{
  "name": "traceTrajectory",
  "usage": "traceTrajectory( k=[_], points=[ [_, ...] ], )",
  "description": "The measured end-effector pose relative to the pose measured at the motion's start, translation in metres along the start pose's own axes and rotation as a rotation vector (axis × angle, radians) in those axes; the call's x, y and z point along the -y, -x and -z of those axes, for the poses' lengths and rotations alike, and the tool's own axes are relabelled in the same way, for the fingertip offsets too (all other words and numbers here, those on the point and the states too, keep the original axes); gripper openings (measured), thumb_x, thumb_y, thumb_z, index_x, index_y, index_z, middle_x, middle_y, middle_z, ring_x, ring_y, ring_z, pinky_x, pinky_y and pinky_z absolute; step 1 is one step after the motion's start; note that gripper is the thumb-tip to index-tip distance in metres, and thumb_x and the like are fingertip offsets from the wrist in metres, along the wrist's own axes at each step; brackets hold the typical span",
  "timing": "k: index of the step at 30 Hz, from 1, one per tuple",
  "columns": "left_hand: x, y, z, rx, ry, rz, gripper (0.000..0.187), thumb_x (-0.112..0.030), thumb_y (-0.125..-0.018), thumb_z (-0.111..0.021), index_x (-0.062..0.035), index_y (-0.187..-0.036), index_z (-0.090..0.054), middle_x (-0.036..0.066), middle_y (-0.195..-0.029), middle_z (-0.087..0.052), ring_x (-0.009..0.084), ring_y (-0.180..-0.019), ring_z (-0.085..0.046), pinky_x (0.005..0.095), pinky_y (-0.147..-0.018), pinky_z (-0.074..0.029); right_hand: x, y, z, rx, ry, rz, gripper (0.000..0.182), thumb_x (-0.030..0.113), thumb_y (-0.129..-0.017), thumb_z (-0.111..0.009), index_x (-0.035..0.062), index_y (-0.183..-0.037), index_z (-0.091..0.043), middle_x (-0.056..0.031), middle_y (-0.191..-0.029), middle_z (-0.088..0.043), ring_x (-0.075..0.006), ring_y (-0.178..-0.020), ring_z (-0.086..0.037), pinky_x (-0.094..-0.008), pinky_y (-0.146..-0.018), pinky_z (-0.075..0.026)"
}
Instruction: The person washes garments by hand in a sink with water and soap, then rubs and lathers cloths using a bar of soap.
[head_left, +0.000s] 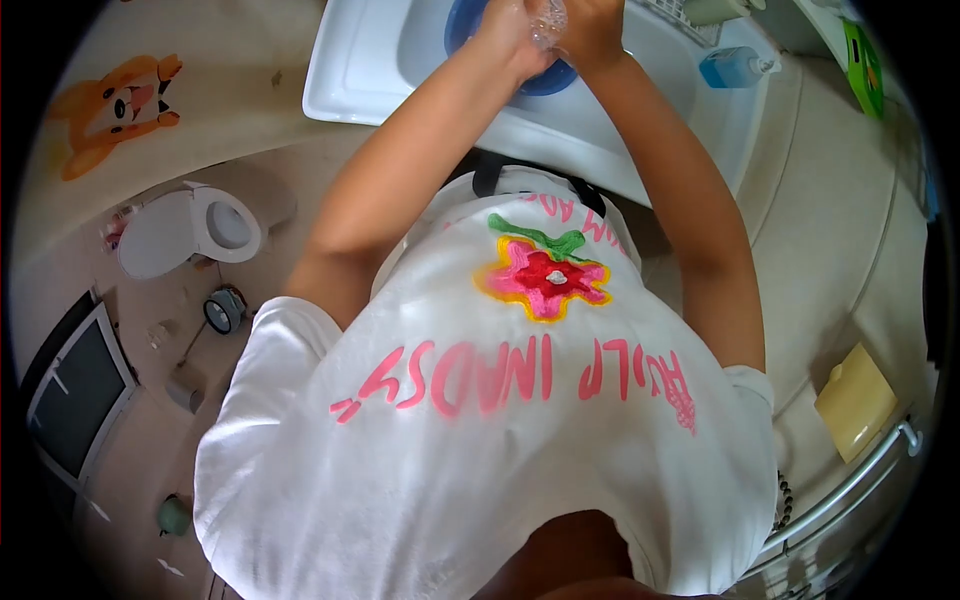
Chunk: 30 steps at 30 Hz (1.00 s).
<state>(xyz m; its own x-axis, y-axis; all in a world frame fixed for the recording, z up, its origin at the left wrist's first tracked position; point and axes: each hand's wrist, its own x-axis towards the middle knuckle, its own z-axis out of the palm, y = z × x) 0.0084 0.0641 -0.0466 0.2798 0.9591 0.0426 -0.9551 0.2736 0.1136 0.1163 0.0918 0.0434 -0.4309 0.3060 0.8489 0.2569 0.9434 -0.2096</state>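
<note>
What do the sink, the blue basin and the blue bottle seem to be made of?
Sink: probably glazed ceramic, from its glossy white surface, though moulded plastic is possible.
Basin: likely smooth plastic, given its even, solid colour; partly hidden.
Bottle: apparently see-through plastic, judging by its translucent blue body.

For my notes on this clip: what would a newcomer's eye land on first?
Probably the white shirt filling the centre, with its bright embroidered flower and pink lettering. Next, at the top edge, the left hand and right hand close together, with bubbly foam between them, over a blue basin in the white sink. An orange cartoon figure stands out at upper left.
</note>
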Motion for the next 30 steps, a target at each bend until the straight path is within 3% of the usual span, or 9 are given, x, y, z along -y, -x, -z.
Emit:
traceTrajectory(
  k=[5,8,11,14,18,21,25,28,30],
  points=[
    [0.001,-0.001,-0.063,-0.449,-0.294,-0.067,0.034,-0.035,-0.101,-0.040,-0.0111,-0.110,-0.061,0.006,-0.105,-0.066,0.0214,-0.094,-0.064,0.0342,-0.080,-0.051,0.025,-0.033,-0.016,-0.125,0.017,-0.867,0.045,0.022,-0.095,-0.055,-0.0014,-0.057,-0.046,-0.0179,-0.046,-0.042,-0.0358,-0.043,-0.051,-0.0440,-0.044,-0.035],
    [0.013,0.005,-0.103,-0.367,-0.322,-0.212,0.041,-0.039,-0.101,-0.039,-0.0079,-0.117,-0.059,0.008,-0.118,-0.064,0.0226,-0.106,-0.060,0.0343,-0.096,-0.046,0.036,-0.049,-0.007,0.018,0.091,-1.094,0.035,0.023,-0.093,-0.057,-0.0020,-0.070,-0.055,-0.0206,-0.063,-0.055,-0.0369,-0.060,-0.059,-0.0436,-0.055,-0.044],
    [0.004,0.010,-0.108,-0.354,-0.237,-0.223,0.035,-0.034,-0.101,-0.042,-0.0075,-0.114,-0.060,0.008,-0.108,-0.066,0.0215,-0.100,-0.063,0.0346,-0.092,-0.050,0.021,-0.017,-0.012,-0.199,0.090,-0.160,0.024,0.021,-0.089,-0.060,-0.0024,-0.092,-0.061,-0.0244,-0.096,-0.062,-0.0415,-0.086,-0.060,-0.0467,-0.074,-0.049],
    [-0.011,0.014,-0.076,-0.232,-0.214,-0.025,0.027,-0.029,-0.100,-0.045,-0.0077,-0.109,-0.060,0.006,-0.094,-0.067,0.0196,-0.085,-0.065,0.0329,-0.078,-0.055,0.030,-0.004,0.007,0.042,0.073,-0.192,0.033,0.016,-0.084,-0.063,-0.0018,-0.111,-0.057,-0.0242,-0.122,-0.055,-0.0462,-0.104,-0.053,-0.0502,-0.089,-0.046],
    [-0.004,0.005,-0.021,0.053,0.064,0.102,0.025,-0.026,-0.100,-0.043,-0.0103,-0.099,-0.063,0.004,-0.084,-0.065,0.0185,-0.071,-0.064,0.0320,-0.059,-0.053,0.028,-0.016,0.005,-0.098,-0.049,-0.047,0.013,0.011,-0.083,-0.065,-0.0017,-0.083,-0.065,-0.0178,-0.086,-0.065,-0.0368,-0.077,-0.062,-0.0428,-0.065,-0.050],
    [0.011,0.003,-0.039,-0.312,-0.110,-0.205,0.027,-0.023,-0.098,-0.041,-0.0086,-0.095,-0.064,0.006,-0.082,-0.064,0.0194,-0.067,-0.063,0.0346,-0.055,-0.051,0.024,-0.004,-0.014,-0.060,0.159,-0.427,0.024,0.013,-0.087,-0.063,0.0005,-0.067,-0.061,-0.0134,-0.066,-0.061,-0.0314,-0.060,-0.060,-0.0398,-0.051,-0.044],
    [0.022,0.013,-0.070,-0.866,-0.913,-0.250,0.032,-0.021,-0.091,-0.038,-0.0052,-0.092,-0.065,0.012,-0.086,-0.066,0.0211,-0.067,-0.063,0.0357,-0.059,-0.051,0.018,-0.025,-0.004,-0.129,-0.137,-1.034,0.023,0.013,-0.090,-0.059,0.0022,-0.070,-0.057,-0.0155,-0.065,-0.058,-0.0311,-0.059,-0.059,-0.0397,-0.053,-0.043],
    [0.025,0.012,-0.111,-0.618,-0.201,-0.203,0.030,-0.024,-0.096,-0.038,-0.0093,-0.094,-0.064,0.009,-0.086,-0.066,0.0207,-0.074,-0.063,0.0330,-0.065,-0.053,0.033,-0.026,0.003,-0.211,-0.176,-0.703,0.015,0.014,-0.088,-0.060,0.0027,-0.078,-0.058,-0.0150,-0.075,-0.061,-0.0329,-0.069,-0.061,-0.0402,-0.063,-0.047],
    [0.019,0.014,-0.108,-0.310,-0.226,-0.172,0.027,-0.023,-0.098,-0.038,-0.0115,-0.094,-0.063,0.007,-0.086,-0.064,0.0204,-0.077,-0.063,0.0317,-0.069,-0.053,0.037,-0.019,0.011,-0.105,0.005,-0.394,0.011,0.014,-0.082,-0.062,0.0045,-0.088,-0.062,-0.0134,-0.085,-0.063,-0.0351,-0.081,-0.062,-0.0425,-0.073,-0.049]
  ],
)
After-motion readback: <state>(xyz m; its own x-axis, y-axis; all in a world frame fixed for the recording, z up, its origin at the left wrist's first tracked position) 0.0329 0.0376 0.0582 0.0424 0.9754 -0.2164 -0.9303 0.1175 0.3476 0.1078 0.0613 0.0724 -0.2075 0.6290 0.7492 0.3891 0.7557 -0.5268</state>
